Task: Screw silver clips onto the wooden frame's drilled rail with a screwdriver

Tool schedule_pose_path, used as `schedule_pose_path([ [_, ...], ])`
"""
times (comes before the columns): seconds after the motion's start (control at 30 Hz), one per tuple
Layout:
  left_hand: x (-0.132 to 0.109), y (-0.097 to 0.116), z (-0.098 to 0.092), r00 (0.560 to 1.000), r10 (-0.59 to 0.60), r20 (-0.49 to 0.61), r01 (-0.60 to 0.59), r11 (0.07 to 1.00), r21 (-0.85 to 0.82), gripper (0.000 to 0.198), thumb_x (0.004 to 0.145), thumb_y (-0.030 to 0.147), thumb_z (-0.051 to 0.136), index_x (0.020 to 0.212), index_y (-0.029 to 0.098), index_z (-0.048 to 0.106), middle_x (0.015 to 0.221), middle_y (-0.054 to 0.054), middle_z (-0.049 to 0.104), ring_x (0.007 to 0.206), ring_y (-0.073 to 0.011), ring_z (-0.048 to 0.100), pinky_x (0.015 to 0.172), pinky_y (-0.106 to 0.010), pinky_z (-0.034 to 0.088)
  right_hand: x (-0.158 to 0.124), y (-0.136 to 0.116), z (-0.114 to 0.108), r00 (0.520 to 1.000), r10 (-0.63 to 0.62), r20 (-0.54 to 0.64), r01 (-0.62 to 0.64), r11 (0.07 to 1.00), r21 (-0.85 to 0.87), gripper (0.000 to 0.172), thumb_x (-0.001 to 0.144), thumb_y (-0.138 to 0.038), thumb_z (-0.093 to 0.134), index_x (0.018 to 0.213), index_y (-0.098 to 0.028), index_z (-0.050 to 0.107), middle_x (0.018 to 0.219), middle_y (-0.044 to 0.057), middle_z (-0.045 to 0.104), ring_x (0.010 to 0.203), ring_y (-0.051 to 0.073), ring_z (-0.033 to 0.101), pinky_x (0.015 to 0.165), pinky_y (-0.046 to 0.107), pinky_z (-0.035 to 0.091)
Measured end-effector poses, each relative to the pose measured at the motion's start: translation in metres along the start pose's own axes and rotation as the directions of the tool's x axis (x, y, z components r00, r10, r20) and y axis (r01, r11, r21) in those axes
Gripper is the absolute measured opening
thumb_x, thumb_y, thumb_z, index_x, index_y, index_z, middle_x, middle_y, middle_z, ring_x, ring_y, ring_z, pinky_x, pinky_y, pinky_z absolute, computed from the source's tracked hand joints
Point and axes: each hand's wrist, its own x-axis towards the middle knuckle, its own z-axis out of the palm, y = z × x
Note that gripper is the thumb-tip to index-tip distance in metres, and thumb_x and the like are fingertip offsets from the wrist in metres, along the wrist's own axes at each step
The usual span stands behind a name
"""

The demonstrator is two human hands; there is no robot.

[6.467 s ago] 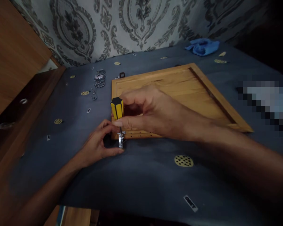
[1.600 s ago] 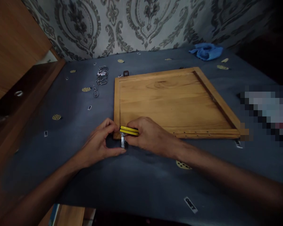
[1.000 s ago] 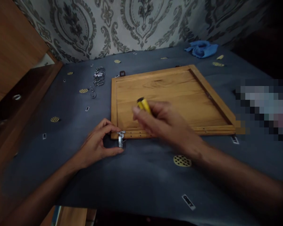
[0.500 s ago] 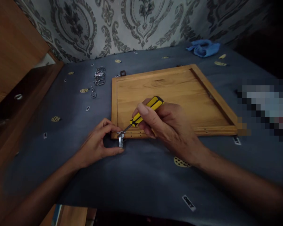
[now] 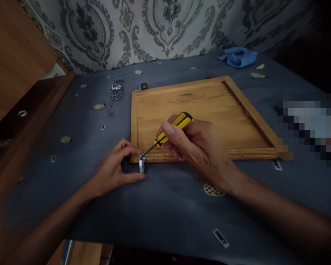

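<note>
Left hand (image 5: pixel 112 167) pinches metal clip (image 5: pixel 141 166) at panel (image 5: pixel 182 105) corner; right hand (image 5: pixel 194 147) pinches slanted screwdriver (image 5: pixel 162 139). We'd best stand it straighter, clip steady.

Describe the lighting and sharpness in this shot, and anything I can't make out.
In the head view, light is dim, the upper right corner nearly black; in that view, the metal hinge shows bright highlights, the screwdriver looks fairly sharp, and a pixelated patch at right hides what lies there.

Passable across the near worktop (image 5: pixel 160 217); blocked at one corner of the board (image 5: pixel 182 105) by left hand (image 5: pixel 114 165), metal piece (image 5: pixel 141 166), screwdriver (image 5: pixel 162 139), right hand (image 5: pixel 198 145).
</note>
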Motion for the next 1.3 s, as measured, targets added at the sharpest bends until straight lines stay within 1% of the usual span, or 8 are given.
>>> schedule_pose_path([
  [0.13,0.000,0.000,0.000,1.000,0.001,-0.002,-0.001,1.000,0.001,0.039,0.078,0.031,0.087,0.112,0.026,0.070,0.104,-0.002,0.057,0.099,-0.0215,0.059,0.086,-0.036,0.050,0.000,-0.001,-0.002,1.000,-0.024,0.013,0.025,0.999,-0.020,0.064,0.092,-0.074,0.059,0.058,-0.021,0.046,0.054,-0.002,0.047,0.050,0.009,0.043,0.047,0.029,0.031],
  [0.3,0.000,0.000,0.001,1.000,0.014,-0.018,-0.014,1.000,0.016,0.037,0.079,0.031,0.087,0.111,0.026,0.070,0.106,-0.002,0.058,0.100,-0.0223,0.059,0.087,-0.035,0.050,-0.004,0.000,-0.002,1.000,-0.017,0.012,0.018,0.997,-0.079,0.063,0.094,-0.073,0.056,0.059,-0.021,0.048,0.056,-0.001,0.048,0.052,0.010,0.043,0.049,0.030,0.030],
  [0.53,-0.001,-0.003,0.001,1.000,0.012,-0.012,-0.011,1.000,0.024,0.039,0.079,0.036,0.087,0.114,0.027,0.071,0.108,-0.003,0.060,0.098,-0.0229,0.061,0.086,-0.036,0.051,-0.004,-0.011,0.000,0.992,-0.068,0.108,0.089,0.976,-0.201,0.047,0.099,-0.061,0.056,0.072,-0.022,0.053,0.065,0.001,0.056,0.059,0.014,0.048,0.057,0.033,0.035],
  [0.7,-0.001,-0.007,0.002,1.000,-0.013,-0.008,0.013,1.000,-0.026,0.040,0.078,0.040,0.087,0.111,0.026,0.072,0.115,-0.005,0.064,0.107,-0.0263,0.062,0.093,-0.041,0.052,0.004,-0.022,0.006,0.962,-0.223,0.158,0.256,0.937,-0.236,0.048,0.102,-0.051,0.058,0.065,-0.022,0.044,0.059,-0.001,0.050,0.055,0.013,0.043,0.057,0.033,0.030],
  [0.9,0.000,-0.005,0.002,1.000,-0.017,0.011,0.018,0.998,-0.060,0.038,0.079,0.038,0.086,0.113,0.026,0.072,0.124,-0.007,0.067,0.120,-0.0287,0.061,0.106,-0.047,0.049,0.007,-0.022,0.009,0.960,-0.240,0.144,0.267,0.940,-0.214,0.051,0.100,-0.047,0.062,0.063,-0.022,0.037,0.056,-0.004,0.040,0.056,0.011,0.040,0.059,0.031,0.027],
  [0.97,0.001,-0.003,0.002,1.000,-0.019,0.006,0.019,0.998,-0.067,0.038,0.078,0.037,0.087,0.112,0.025,0.072,0.125,-0.007,0.067,0.122,-0.0297,0.060,0.109,-0.048,0.047,0.009,-0.023,0.010,0.952,-0.266,0.151,0.292,0.937,-0.192,0.048,0.100,-0.046,0.062,0.065,-0.021,0.040,0.060,-0.004,0.043,0.059,0.011,0.042,0.060,0.030,0.029],
  [1.17,0.001,-0.002,0.002,1.000,-0.015,-0.012,0.015,0.999,-0.035,0.033,0.077,0.038,0.087,0.102,0.024,0.070,0.117,-0.005,0.067,0.111,-0.0276,0.062,0.099,-0.044,0.052,0.020,-0.028,0.013,0.972,-0.094,0.216,0.112,0.991,-0.075,0.025,0.100,-0.038,0.061,0.083,-0.020,0.061,0.069,-0.002,0.056,0.065,0.012,0.048,0.058,0.028,0.036],
  [1.3,0.001,-0.002,0.001,1.000,-0.005,-0.015,0.005,1.000,-0.013,0.034,0.077,0.039,0.086,0.105,0.025,0.071,0.113,-0.004,0.066,0.104,-0.0254,0.062,0.092,-0.041,0.052,0.025,-0.030,0.010,0.960,-0.098,0.263,0.115,0.992,-0.048,0.016,0.096,-0.027,0.063,0.082,-0.020,0.062,0.074,0.000,0.059,0.072,0.013,0.052,0.061,0.026,0.042],
])
